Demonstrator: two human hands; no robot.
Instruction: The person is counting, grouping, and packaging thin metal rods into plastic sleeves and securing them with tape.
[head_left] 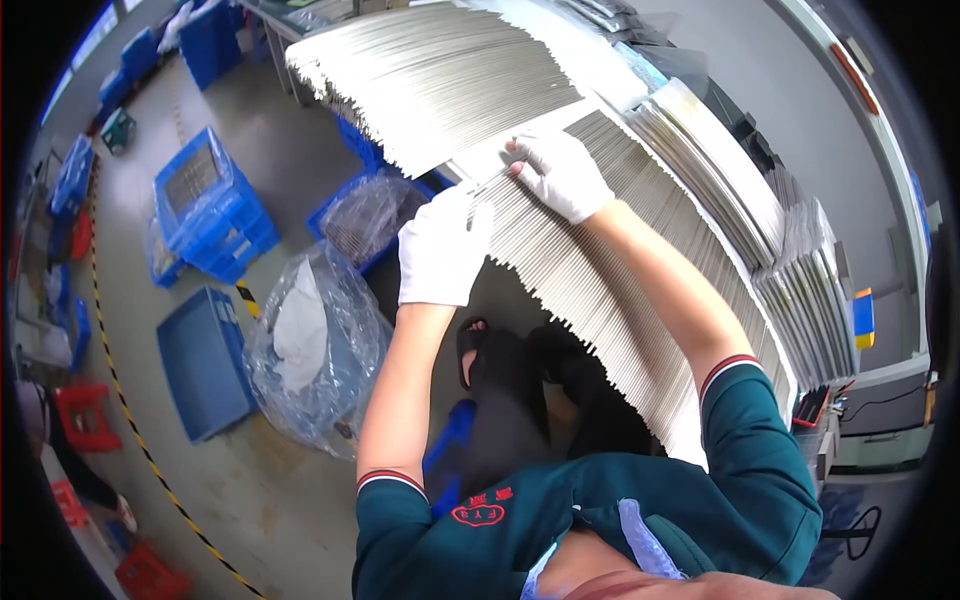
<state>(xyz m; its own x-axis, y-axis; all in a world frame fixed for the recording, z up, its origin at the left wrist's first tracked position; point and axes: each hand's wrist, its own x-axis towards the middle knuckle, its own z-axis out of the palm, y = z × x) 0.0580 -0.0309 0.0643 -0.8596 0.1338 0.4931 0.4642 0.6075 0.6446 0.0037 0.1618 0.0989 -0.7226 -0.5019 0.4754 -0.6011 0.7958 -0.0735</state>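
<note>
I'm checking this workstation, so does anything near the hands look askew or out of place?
Nothing looks damaged or spilled. The near edge of the fanned metal strips is jagged and uneven. Both gloved hands, left hand and right hand, rest on the strips. A crumpled plastic bag sits on the floor.

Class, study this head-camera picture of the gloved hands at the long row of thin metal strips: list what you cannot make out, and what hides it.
- Left hand: fingertips hidden by its own glove back; grip unclear.
- Right hand: palm lies flat on the metal strips; what is under it is hidden.
- Work surface under the strips: covered by them.
- Clear plastic bag: contents blurred by crinkled film.
- Blue crates: contents too small.
</note>
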